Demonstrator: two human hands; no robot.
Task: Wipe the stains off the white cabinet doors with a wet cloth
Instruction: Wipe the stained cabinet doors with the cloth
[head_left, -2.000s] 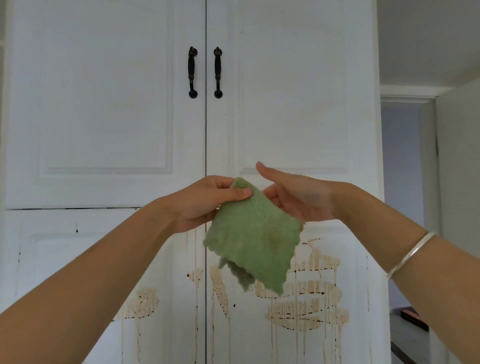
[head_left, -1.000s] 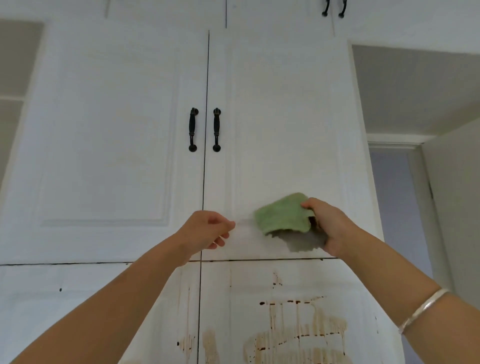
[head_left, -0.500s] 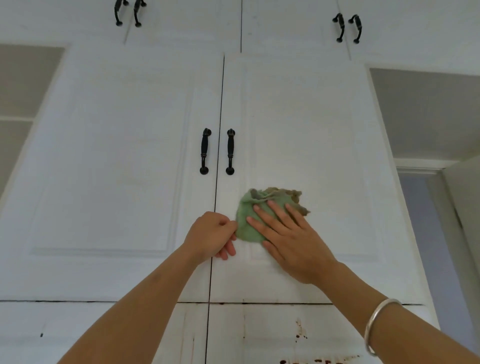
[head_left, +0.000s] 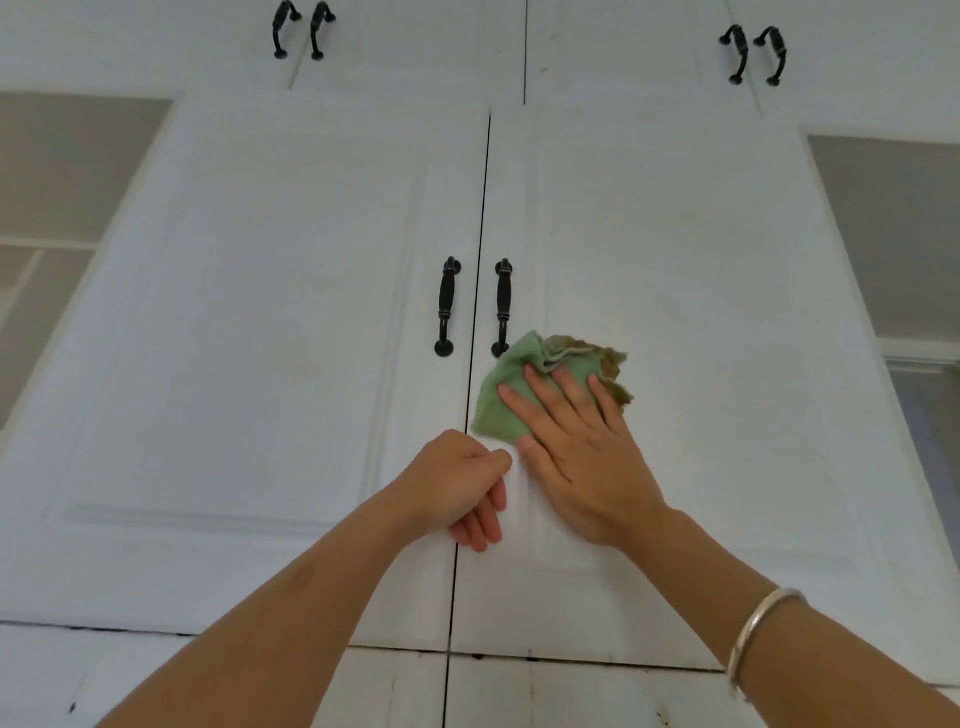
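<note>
The right hand (head_left: 576, 457) lies flat and spread, its grip fully opened out, fingers (head_left: 545, 400) pressing the green cloth (head_left: 501, 410) against the right cabinet door (head_left: 675, 312); nothing is pinched, the palm and fingers simply hold the cloth to the panel. A silver bangle (head_left: 753, 634) circles that wrist. Just left of it, the left hand (head_left: 462, 488) is loosely curled, thumb against the forefinger, its fingertips resting on the door's edge by the seam between the two doors; its grip encloses nothing that can be seen. The cloth is bunched, with a brownish, frayed edge showing beyond the right fingertips, and its upper left corner reaches the lower end of the right black handle (head_left: 503, 306). The left black handle (head_left: 447, 306) stands just across the seam on the left cabinet door (head_left: 260, 338). Further above the grip, two more pairs of dark handles (head_left: 301, 31) sit on the upper cabinets. No writing or label can be read anywhere.
</note>
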